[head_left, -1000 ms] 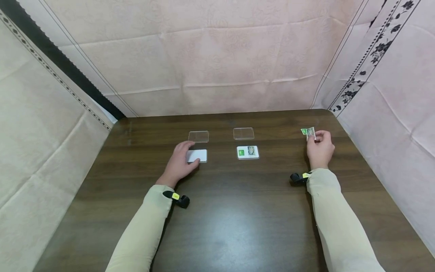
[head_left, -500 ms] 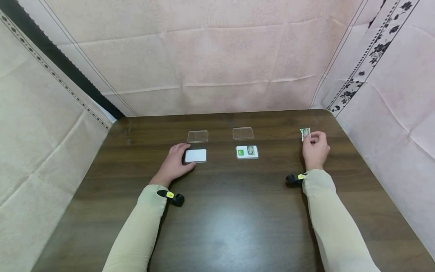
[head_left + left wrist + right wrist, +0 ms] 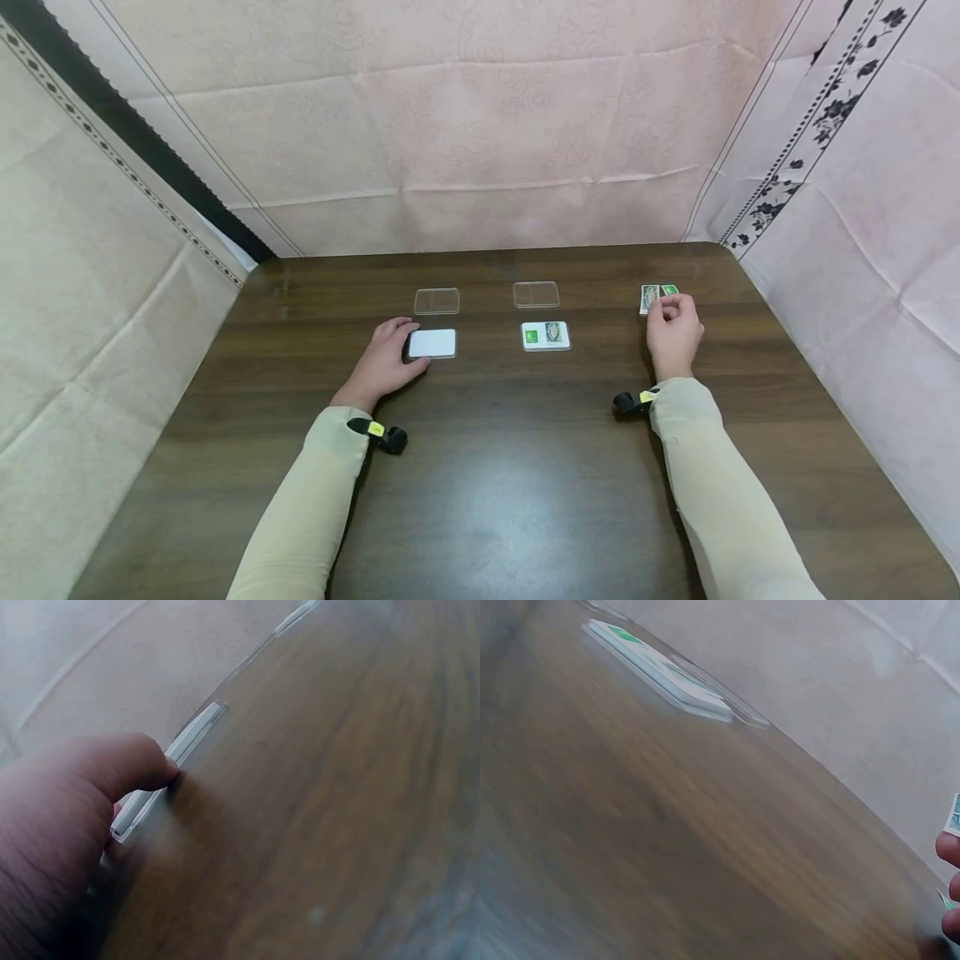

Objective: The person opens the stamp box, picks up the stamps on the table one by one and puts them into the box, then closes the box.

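My left hand (image 3: 382, 360) holds the left side of a clear plastic case with a white card (image 3: 432, 343) in it. In the left wrist view the thumb (image 3: 139, 761) is bent against the case's near edge. At the far right, my right hand (image 3: 673, 337) pinches a small grey-green postage stamp (image 3: 648, 298) between thumb and fingers. Just behind those fingers a green stamp (image 3: 670, 289) lies on the table, partly hidden. Between the hands sits a second clear case with a white card (image 3: 546, 342), bearing one green and one grey stamp.
Two clear plastic lids (image 3: 437, 301) lie behind the cases, the right-hand lid (image 3: 536, 293) beyond the stamped card. Dark wood table (image 3: 495, 467) lies all around. Pale cloth (image 3: 480, 150) hangs along the table's back edge and both sides.
The right hand has moved left with the grey-green stamp, past the green stamp, which stays put. The left hand has drawn slightly back, baring more of the white card.
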Action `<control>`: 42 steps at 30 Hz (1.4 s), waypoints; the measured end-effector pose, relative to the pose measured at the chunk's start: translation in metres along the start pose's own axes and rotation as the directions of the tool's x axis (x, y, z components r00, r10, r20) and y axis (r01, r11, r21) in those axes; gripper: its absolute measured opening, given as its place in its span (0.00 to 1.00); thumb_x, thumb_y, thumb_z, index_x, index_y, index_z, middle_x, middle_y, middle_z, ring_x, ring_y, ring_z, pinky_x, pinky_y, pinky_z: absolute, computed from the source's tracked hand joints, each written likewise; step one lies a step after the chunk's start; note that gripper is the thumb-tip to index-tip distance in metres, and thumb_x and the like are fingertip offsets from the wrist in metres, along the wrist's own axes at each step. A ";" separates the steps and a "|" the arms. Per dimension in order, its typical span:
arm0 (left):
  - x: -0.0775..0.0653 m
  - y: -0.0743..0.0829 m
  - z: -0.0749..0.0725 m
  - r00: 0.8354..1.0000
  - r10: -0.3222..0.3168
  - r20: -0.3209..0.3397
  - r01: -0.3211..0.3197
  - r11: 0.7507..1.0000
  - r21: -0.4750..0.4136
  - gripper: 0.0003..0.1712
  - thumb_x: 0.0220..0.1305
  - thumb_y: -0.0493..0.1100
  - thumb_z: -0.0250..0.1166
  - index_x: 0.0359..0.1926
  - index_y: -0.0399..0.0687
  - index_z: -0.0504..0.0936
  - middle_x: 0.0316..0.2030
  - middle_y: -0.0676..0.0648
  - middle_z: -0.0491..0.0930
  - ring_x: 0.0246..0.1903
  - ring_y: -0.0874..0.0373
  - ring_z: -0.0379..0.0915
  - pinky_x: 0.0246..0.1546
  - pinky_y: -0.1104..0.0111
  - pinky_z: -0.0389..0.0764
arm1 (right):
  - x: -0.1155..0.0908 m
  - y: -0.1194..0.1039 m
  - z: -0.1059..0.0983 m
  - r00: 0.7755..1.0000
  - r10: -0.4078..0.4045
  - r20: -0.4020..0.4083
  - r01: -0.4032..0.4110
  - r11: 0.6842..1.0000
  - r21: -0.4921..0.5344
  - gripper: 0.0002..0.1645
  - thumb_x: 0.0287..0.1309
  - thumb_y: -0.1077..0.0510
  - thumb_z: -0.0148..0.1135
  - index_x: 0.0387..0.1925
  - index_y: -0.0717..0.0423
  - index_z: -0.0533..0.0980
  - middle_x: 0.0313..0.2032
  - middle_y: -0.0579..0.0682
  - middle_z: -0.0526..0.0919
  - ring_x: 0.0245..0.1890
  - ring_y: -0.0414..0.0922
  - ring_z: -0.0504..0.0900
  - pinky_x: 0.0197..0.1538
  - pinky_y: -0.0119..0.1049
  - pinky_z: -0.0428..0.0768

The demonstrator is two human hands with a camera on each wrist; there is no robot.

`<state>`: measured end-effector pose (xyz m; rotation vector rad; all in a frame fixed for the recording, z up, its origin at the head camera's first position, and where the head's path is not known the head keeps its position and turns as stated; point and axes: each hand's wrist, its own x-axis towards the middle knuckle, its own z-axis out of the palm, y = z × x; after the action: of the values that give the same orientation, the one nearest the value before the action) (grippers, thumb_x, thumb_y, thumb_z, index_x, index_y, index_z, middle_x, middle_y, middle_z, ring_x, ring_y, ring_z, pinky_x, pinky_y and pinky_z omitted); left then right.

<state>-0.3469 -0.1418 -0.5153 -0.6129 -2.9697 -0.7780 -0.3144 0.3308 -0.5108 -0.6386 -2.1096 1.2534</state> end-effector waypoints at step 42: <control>0.003 -0.007 0.005 1.000 -0.004 -0.006 0.004 1.000 0.019 0.42 0.64 0.60 0.65 0.72 0.42 0.67 0.72 0.40 0.61 0.72 0.44 0.52 0.69 0.49 0.63 | -0.085 -0.064 0.073 0.977 -0.047 0.209 -0.032 0.932 0.361 0.09 0.67 0.55 0.65 0.40 0.57 0.76 0.28 0.46 0.82 0.26 0.39 0.73 0.27 0.29 0.69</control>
<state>-0.3519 -0.1438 -0.5224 -0.6034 -2.9703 -0.7493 -0.3122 0.2021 -0.5017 -0.3426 -1.9628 1.7190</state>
